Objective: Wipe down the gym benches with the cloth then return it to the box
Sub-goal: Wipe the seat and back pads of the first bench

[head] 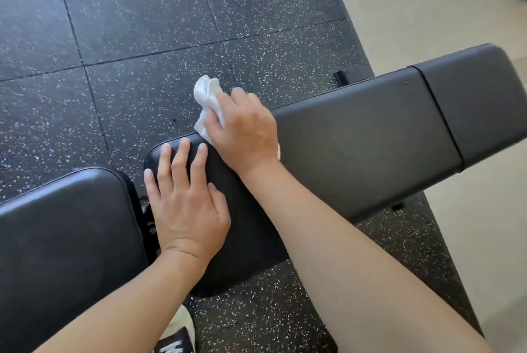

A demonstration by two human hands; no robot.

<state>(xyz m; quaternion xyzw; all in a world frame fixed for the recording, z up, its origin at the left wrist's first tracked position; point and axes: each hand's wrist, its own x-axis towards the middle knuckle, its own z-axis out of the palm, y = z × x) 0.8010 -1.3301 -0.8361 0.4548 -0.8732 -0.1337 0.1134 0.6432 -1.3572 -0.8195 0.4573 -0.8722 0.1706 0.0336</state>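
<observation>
Right hand [245, 136] clamps a crumpled white cloth [206, 98] against the bench pad's [356, 147] far edge.
Left hand [185, 204], fingers flat and spread, rests at seven o'clock of it on smooth black vinyl above speckled rubber floor tiles [137, 10].

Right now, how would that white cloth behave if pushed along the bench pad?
The white cloth looks floppy: it bunches in folds beyond the right hand. Probably light, since loose folds stand up unsupported. It likely slides easily on the smooth black bench pad.
</observation>
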